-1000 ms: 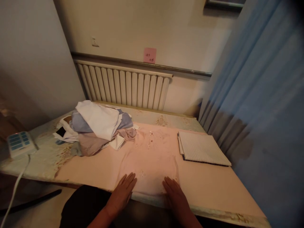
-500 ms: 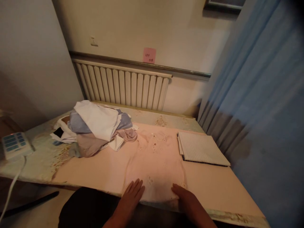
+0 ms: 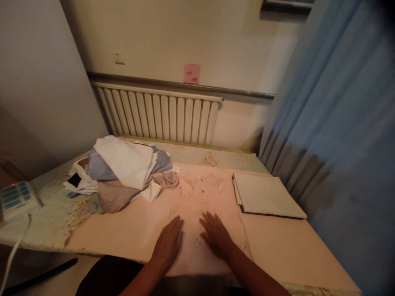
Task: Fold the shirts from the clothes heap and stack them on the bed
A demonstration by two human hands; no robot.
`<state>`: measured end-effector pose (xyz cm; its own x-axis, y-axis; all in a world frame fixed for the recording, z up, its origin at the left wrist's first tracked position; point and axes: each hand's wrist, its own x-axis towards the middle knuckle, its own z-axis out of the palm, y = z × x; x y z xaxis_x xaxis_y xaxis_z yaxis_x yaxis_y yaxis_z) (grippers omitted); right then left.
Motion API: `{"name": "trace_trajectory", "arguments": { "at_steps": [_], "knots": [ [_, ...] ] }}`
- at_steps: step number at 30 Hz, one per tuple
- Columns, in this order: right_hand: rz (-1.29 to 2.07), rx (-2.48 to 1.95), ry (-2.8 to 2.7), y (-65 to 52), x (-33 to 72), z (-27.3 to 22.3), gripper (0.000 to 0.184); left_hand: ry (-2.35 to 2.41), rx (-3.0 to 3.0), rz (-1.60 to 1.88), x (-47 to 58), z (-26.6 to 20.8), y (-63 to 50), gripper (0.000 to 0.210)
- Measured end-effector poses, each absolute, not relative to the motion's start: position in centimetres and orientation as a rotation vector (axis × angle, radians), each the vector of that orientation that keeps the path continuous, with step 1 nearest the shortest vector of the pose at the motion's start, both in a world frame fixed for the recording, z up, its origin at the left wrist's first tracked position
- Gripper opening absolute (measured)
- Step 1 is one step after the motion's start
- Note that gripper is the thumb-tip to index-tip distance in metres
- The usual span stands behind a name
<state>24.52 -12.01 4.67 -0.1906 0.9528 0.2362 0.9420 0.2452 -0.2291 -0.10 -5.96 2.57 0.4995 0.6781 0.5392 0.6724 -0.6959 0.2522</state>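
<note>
A thin pink embroidered garment (image 3: pixel 194 257) lies spread flat on the pink cloth (image 3: pixel 129 230) that covers the table, almost the same colour as it. Small floral patterns and two dark dots show near its far end. My left hand (image 3: pixel 168 242) rests palm down along its left side, fingers stretched forward. On the right part of the garment lies my right hand (image 3: pixel 217 236), flat with its fingers spread. Neither hand grips anything. The garment's near edge reaches the front of the table.
A heap of crumpled clothes (image 3: pixel 123 168) sits at the left, and a folded striped cloth (image 3: pixel 268 195) at the right. A white control box (image 3: pixel 18 199) with a cord stands at the far left. A radiator (image 3: pixel 160 117) runs behind; a blue curtain (image 3: pixel 333 144) hangs right.
Both hands have moved forward over the garment, away from the table's front edge. My right hand has also come left, closer to my left hand. The view has shifted slightly.
</note>
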Motion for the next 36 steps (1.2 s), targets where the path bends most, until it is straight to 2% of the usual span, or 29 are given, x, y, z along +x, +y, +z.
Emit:
{"name": "trace_trajectory", "arguments": {
  "at_steps": [4,7,13,18,23,31,36],
  "knots": [
    [0.034,-1.767,-2.242,-12.2,24.2,3.9,0.054,1.404,2.767,0.799,-0.1,3.5,0.1,0.043],
    [0.064,-1.774,-2.235,-12.0,24.4,3.8,0.051,1.499,2.887,0.641,0.3,3.8,4.4,0.046],
    [0.078,-1.779,-2.212,-11.3,24.5,3.3,0.050,1.419,3.043,0.351,2.6,3.9,12.4,0.053],
    [0.103,-1.795,-2.211,-10.9,24.8,3.0,0.054,1.437,2.998,0.331,2.3,4.5,18.9,0.045],
    [0.195,-1.828,-2.235,-10.4,25.1,3.0,0.060,1.831,2.787,0.443,-2.3,5.5,23.8,0.045],
    [0.213,-1.846,-2.175,-10.5,24.7,4.0,0.057,1.904,2.634,0.475,-0.4,7.0,21.6,0.049],
    [0.227,-1.842,-2.162,-10.7,24.5,4.8,0.057,1.683,2.531,0.376,3.5,7.8,16.7,0.037]
  ]
}}
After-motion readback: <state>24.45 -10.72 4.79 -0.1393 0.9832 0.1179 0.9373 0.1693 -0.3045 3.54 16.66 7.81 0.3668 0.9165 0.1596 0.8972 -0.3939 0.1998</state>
